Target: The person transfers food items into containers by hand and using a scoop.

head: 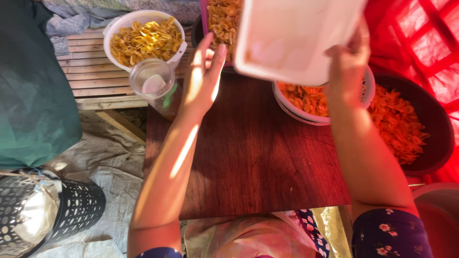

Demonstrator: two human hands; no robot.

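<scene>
My right hand (349, 59) grips the edge of a white plastic container (296, 36) and holds it tilted above a white bowl (368, 93) of orange-red chips. My left hand (203, 76) is raised with fingers apart, palm toward the container, close to its left side but holding nothing. Below both hands lies a dark wooden table top (253, 153).
A white basket of yellow chips (143, 40) and a clear jar (155, 86) stand on a slatted wooden bench at the upper left. A pink tray of chips (222, 24) sits behind. A black basin of orange chips (406, 124) is on the right. A perforated black bin (48, 210) stands at the lower left.
</scene>
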